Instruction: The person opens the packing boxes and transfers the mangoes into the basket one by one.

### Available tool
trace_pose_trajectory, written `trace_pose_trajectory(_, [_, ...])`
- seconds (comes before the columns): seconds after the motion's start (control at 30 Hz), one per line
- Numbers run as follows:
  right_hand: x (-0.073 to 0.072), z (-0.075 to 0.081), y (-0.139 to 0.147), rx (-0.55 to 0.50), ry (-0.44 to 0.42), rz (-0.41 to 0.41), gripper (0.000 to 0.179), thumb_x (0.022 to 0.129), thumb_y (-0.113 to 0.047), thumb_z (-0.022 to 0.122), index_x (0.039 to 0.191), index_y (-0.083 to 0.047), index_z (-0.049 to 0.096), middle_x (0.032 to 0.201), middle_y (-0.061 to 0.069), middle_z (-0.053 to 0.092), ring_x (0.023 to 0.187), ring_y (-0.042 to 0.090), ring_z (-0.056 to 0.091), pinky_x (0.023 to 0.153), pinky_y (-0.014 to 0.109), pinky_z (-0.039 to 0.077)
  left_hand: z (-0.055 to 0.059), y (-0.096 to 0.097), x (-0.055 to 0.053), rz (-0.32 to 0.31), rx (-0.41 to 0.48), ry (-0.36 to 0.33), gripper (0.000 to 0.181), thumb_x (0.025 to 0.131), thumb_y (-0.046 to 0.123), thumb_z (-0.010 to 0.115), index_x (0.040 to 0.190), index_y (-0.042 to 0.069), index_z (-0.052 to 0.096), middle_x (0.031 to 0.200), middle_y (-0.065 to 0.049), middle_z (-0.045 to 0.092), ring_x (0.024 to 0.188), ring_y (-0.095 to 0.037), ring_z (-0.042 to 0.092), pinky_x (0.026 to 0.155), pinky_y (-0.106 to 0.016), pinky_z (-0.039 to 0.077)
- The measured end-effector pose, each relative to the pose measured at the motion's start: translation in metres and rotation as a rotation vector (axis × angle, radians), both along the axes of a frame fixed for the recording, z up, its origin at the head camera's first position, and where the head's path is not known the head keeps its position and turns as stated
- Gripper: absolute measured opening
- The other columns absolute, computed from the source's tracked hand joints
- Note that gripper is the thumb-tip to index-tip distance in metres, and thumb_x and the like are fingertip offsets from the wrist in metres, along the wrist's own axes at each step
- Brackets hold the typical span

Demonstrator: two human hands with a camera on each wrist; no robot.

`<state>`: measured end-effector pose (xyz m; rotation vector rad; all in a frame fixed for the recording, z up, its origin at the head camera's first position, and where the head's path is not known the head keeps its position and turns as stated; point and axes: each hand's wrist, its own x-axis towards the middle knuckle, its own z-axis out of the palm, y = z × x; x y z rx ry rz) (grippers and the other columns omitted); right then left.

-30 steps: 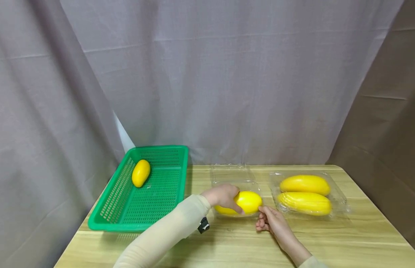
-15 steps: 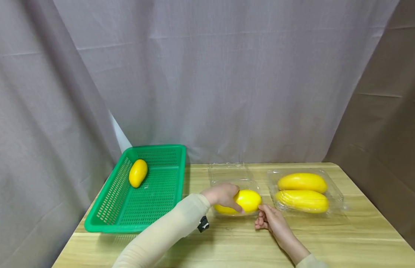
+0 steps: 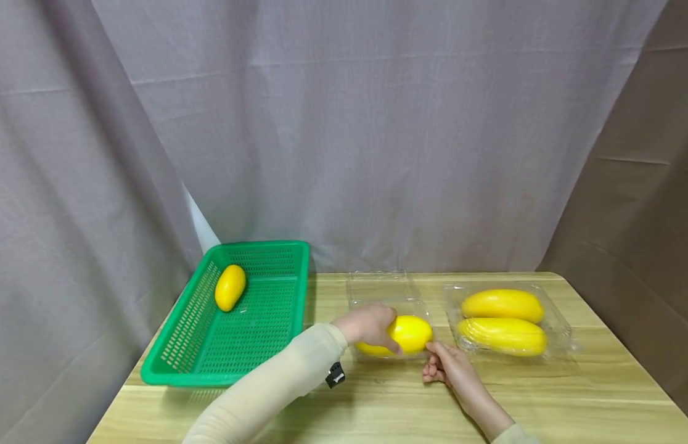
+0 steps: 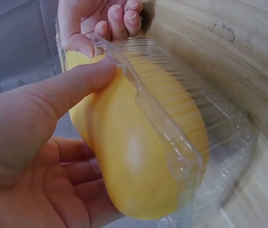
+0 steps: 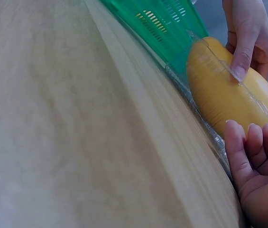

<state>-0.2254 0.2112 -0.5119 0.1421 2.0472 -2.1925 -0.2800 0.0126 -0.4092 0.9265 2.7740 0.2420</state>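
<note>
A smooth yellow oblong fruit [image 3: 413,334] lies in a clear plastic clamshell box [image 4: 219,126] on the table. My left hand [image 3: 370,324] holds this fruit, thumb on the near side and fingers curled round the far side. The left thumb also lies against the box's near rim in the left wrist view. My right hand [image 3: 456,374] is at the right end of the box, pinching its rim between thumb and forefinger; the other fingers are loosely curled. The box's lid [image 3: 380,285] stands folded back behind the fruit.
To the left, a green plastic basket [image 3: 306,296] contains one yellow fruit [image 3: 230,288]. Over on the right, another clear box [image 3: 557,314] holds two long yellow fruits [image 3: 502,336]. A grey curtain [image 3: 344,135] hangs behind the wooden table [image 3: 399,404].
The head view shifts slightly. Both hands, the fruit and the box keep their places relative to one another.
</note>
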Motion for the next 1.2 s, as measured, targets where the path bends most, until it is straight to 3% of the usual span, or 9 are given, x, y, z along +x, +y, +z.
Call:
trace_pose_trajectory(0.37, [0.001, 0.0, 0.0, 0.01, 0.005, 0.042, 0.031, 0.1, -0.019, 0.056, 0.071, -0.01, 0.051, 0.064, 0.003, 0.056, 0.06, 0.013, 0.06, 0.065, 0.031, 0.059, 0.008, -0.006, 0.0, 0.044, 0.042, -0.023, 0.046, 0.079, 0.038, 0.086, 0.109, 0.009, 0.067, 0.086, 0.005, 0.064, 0.075, -0.01, 0.058, 0.074, -0.027, 0.051])
trace_pose_trajectory(0.7, [0.001, -0.001, 0.0, 0.009, 0.021, 0.034, 0.028, 0.099, -0.016, 0.055, 0.072, -0.008, 0.053, 0.063, 0.003, 0.056, 0.059, 0.013, 0.06, 0.063, 0.031, 0.059, 0.022, -0.015, -0.009, 0.036, 0.092, 0.038, 0.042, 0.079, 0.038, 0.086, 0.102, 0.009, 0.065, 0.084, 0.005, 0.063, 0.074, -0.011, 0.057, 0.072, -0.026, 0.049])
trace_pose_trajectory(0.83, [0.0, 0.0, 0.0, 0.016, 0.021, 0.031, 0.029, 0.1, -0.017, 0.054, 0.072, -0.008, 0.054, 0.062, 0.003, 0.057, 0.058, 0.014, 0.061, 0.063, 0.03, 0.059, 0.028, -0.018, -0.011, 0.045, 0.117, 0.066, 0.046, 0.079, 0.039, 0.085, 0.107, 0.008, 0.066, 0.089, 0.003, 0.065, 0.077, -0.012, 0.058, 0.075, -0.027, 0.049])
trace_pose_trajectory(1.2, [0.0, -0.001, -0.002, 0.041, 0.026, 0.024, 0.03, 0.102, -0.015, 0.048, 0.074, -0.005, 0.054, 0.063, 0.004, 0.055, 0.059, 0.014, 0.06, 0.062, 0.031, 0.059, 0.059, -0.04, -0.019, 0.114, 0.229, 0.085, 0.057, 0.083, 0.042, 0.082, 0.123, 0.007, 0.063, 0.1, 0.001, 0.068, 0.083, -0.013, 0.06, 0.079, -0.03, 0.051])
